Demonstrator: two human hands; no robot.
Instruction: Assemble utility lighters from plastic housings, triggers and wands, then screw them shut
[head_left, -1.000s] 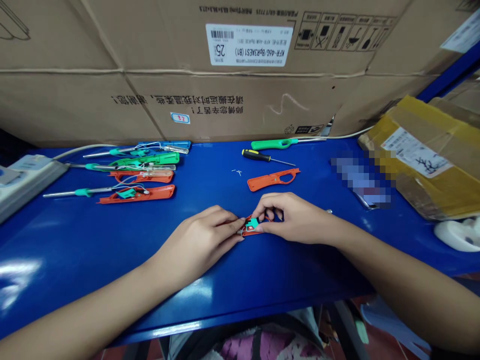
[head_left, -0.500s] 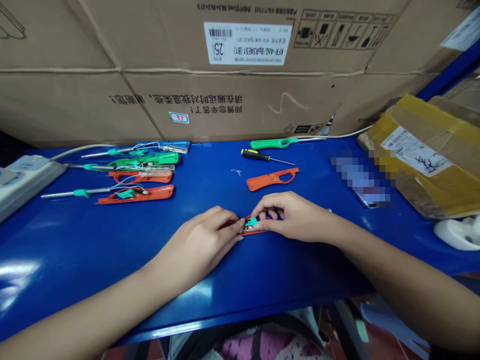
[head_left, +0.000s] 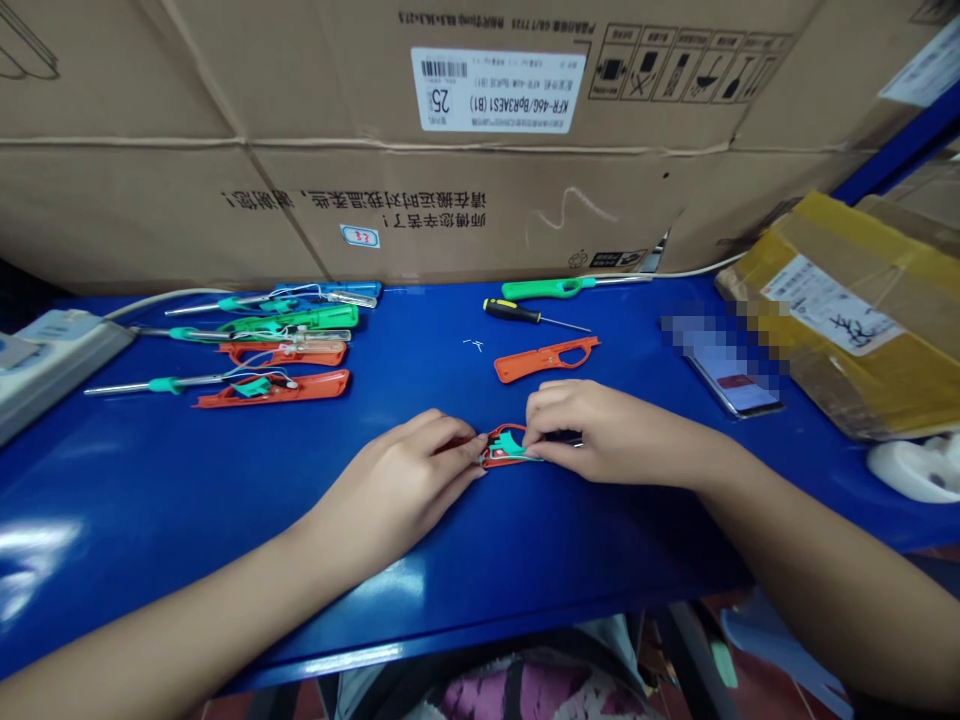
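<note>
An orange lighter half-shell (head_left: 495,461) lies on the blue table between my hands, with a green trigger piece (head_left: 508,445) and a thin white wire inside. My left hand (head_left: 416,470) is closed on the shell's left end, thumb and fingers pinching it. The fingertips of my right hand (head_left: 577,430) are pinched together at the shell's right end, by the wire; what they grip is too small to make out. A metal tube shows partly behind the right fingers. Just beyond lies another orange half-shell (head_left: 525,363).
A black and yellow screwdriver (head_left: 511,310) and a green lighter (head_left: 544,289) lie at the back. Several opened lighters (head_left: 315,388) are at the left beside a power strip (head_left: 56,350). A phone (head_left: 739,380) and taped carton (head_left: 840,320) stand right.
My right hand has shifted slightly right along the shell, uncovering more of the green trigger piece and the white wire. My left hand has barely moved.
</note>
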